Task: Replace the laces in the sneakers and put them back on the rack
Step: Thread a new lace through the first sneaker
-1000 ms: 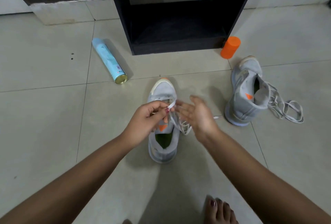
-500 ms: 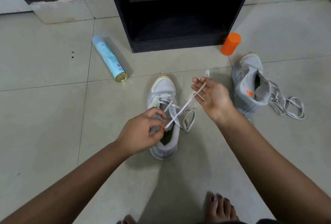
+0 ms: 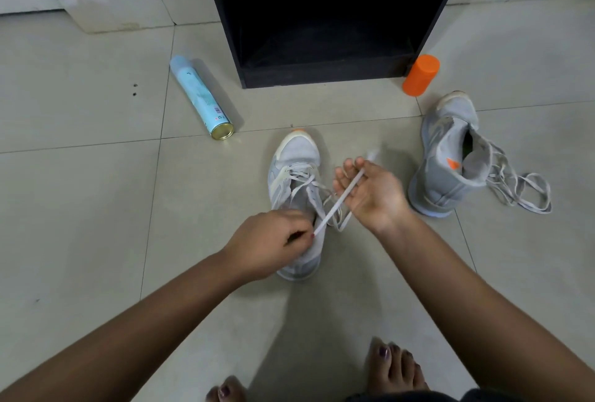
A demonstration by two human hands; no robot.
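Observation:
A grey sneaker [image 3: 297,157] stands on the floor in front of me, toe pointing away. My left hand [image 3: 270,242] lies over its heel and pinches one white lace [image 3: 338,203] at the shoe's opening. That lace runs taut up to my right hand [image 3: 370,192], which holds it between its fingers, the tip sticking out past them. A second grey sneaker [image 3: 447,157] lies on its side to the right, its loose laces [image 3: 518,189] spread on the tiles. The black shoe rack [image 3: 325,15] stands behind.
A light blue spray can [image 3: 201,102] lies on the floor at the left of the rack. An orange cap-like cylinder [image 3: 421,75] stands by the rack's right corner. My bare feet [image 3: 391,366] show at the bottom edge.
My right hand pulled the lace out to the right and away from the sneaker, drawing it taut. My left hand slid down toward the shoe's heel and kept its pinch on the lace.

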